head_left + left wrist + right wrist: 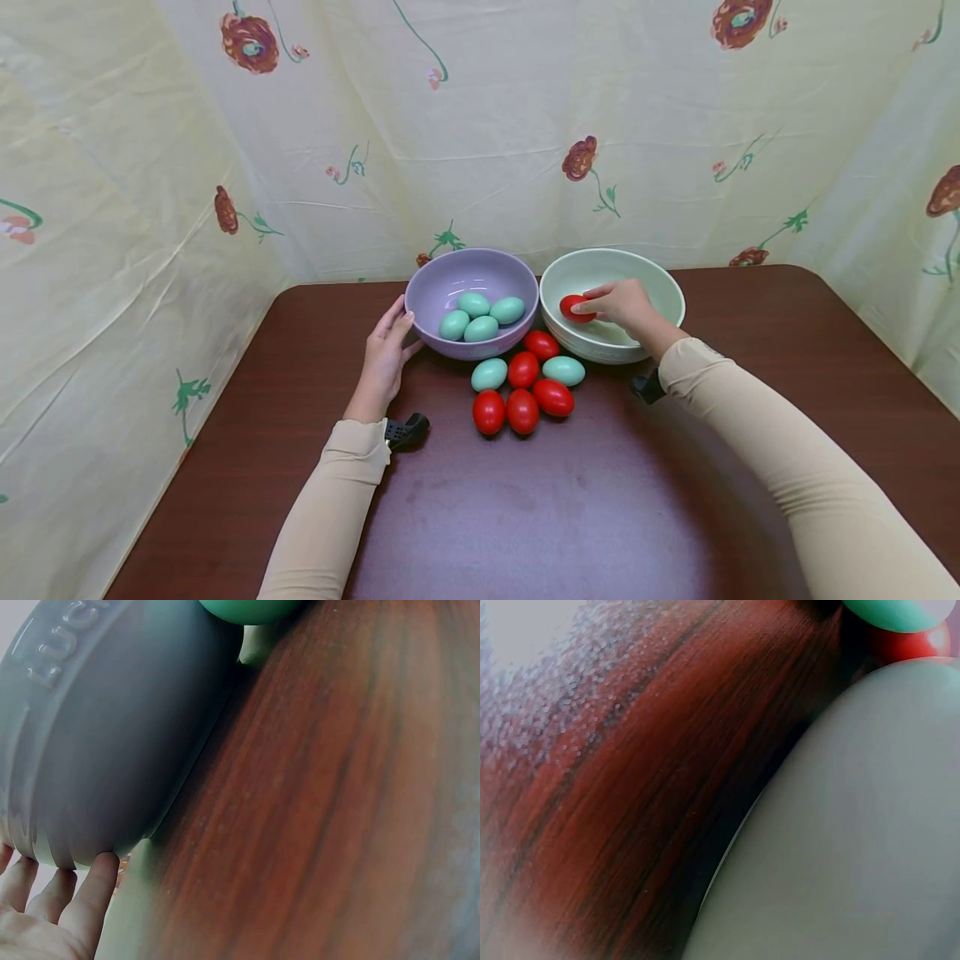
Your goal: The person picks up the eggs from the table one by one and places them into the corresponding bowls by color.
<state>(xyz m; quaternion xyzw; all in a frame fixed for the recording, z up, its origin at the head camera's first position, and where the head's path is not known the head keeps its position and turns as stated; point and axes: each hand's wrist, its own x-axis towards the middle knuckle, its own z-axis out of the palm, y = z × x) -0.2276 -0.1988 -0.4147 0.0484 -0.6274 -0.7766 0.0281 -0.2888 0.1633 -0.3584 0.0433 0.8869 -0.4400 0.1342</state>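
My left hand (384,358) rests against the left side of a purple bowl (420,287). In the left wrist view its extended fingers (90,900) touch the bowl's outer wall. Several pale green eggs (481,329) lie inside that bowl. My right hand (626,307) pinches a red egg (574,308) between thumb and fingers, over the inside of a white bowl (667,304). The right wrist view shows only the white bowl's outer wall (870,810), with the hand itself out of sight.
In front of the bowls, several red eggs (522,412) lie loose on the dark brown table (540,517). Among them are two pale green eggs (564,371). The two bowls stand side by side near the back edge, before a flowered cloth (487,150).
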